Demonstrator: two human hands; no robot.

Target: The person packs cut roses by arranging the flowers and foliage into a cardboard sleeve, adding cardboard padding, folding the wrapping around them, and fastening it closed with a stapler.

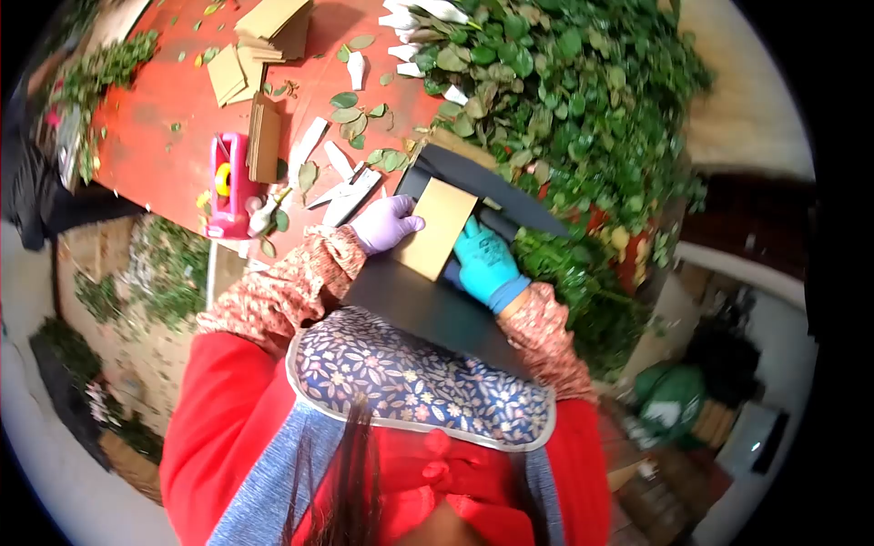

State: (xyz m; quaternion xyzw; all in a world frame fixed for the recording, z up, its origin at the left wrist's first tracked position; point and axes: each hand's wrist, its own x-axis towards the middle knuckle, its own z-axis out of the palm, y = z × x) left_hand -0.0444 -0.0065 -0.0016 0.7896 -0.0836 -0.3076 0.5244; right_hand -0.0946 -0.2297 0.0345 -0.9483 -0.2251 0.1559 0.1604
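Observation:
A tan cardboard sheet is held tilted over a black surface in front of my chest. My left hand, in a lilac glove, grips the sheet's left edge, with the thumb and a finger against it. On the opposite edge is my right hand in a teal glove; its fingers close at the sheet's side and are partly hidden. Behind the sheet lies a black flap. Left of my left hand, a white-and-black tool rests on the red table.
A pink tape dispenser stands at the left beside stacked cardboard pieces. More cardboard lies farther back. Leafy stems pile up at the right, near white sleeved tips. Loose leaves are scattered over the table.

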